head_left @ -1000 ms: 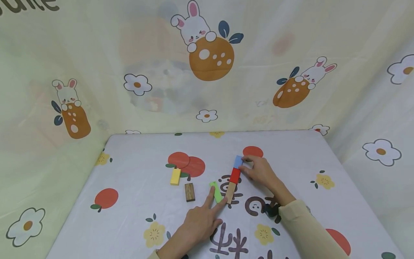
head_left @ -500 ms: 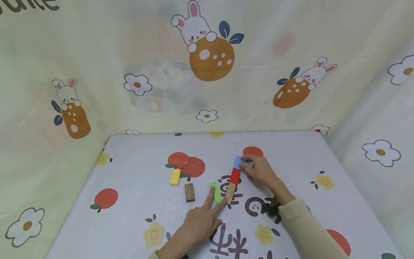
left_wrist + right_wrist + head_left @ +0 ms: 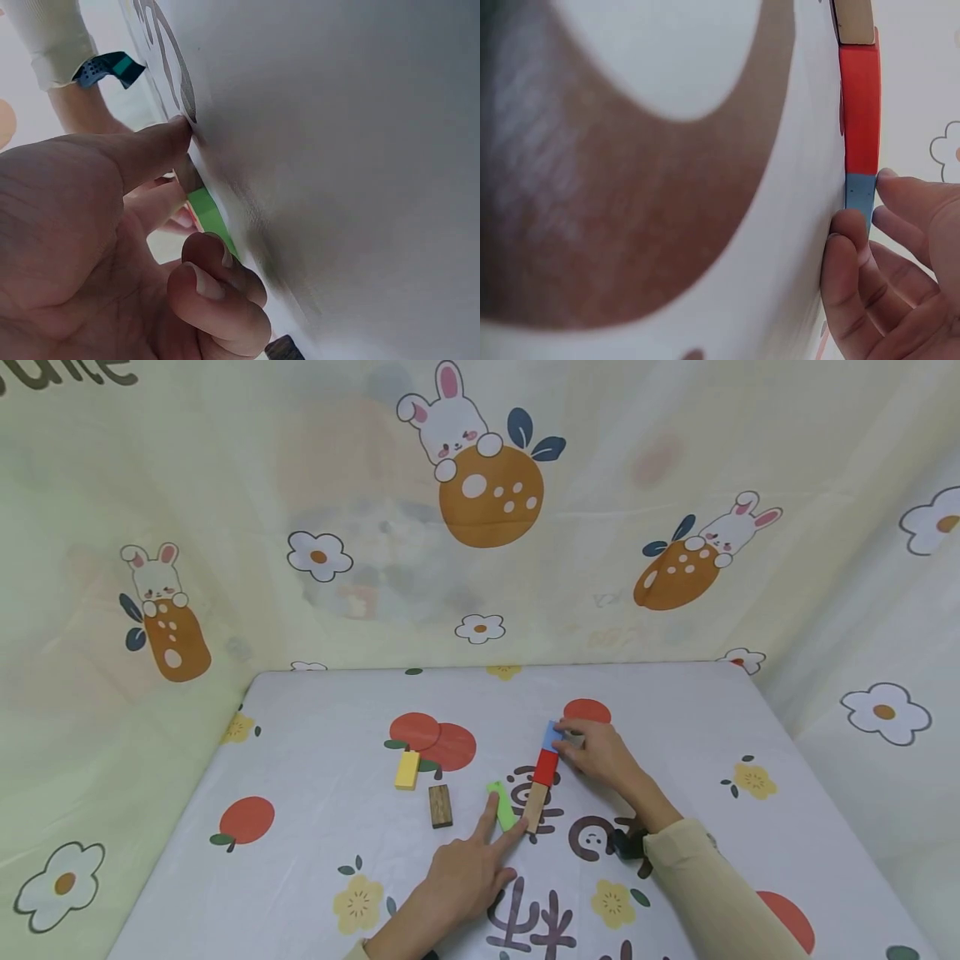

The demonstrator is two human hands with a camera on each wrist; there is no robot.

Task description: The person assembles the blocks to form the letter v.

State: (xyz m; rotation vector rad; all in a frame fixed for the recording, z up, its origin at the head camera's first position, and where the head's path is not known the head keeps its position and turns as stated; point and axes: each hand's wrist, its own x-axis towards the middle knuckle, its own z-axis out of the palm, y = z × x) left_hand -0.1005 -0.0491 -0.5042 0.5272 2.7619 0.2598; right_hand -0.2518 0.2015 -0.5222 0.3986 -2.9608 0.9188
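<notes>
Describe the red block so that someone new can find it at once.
On the white patterned table, near its middle, a pale wooden block touches the red block, whose far end meets the blue block. It is the middle of this three-block line, and no other block is red.

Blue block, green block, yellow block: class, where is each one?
Blue block (image 3: 860, 193), right wrist view: exposed side above the fingers.
Green block (image 3: 504, 808), head view: upper face.
Yellow block (image 3: 407, 769), head view: upper face.
</notes>
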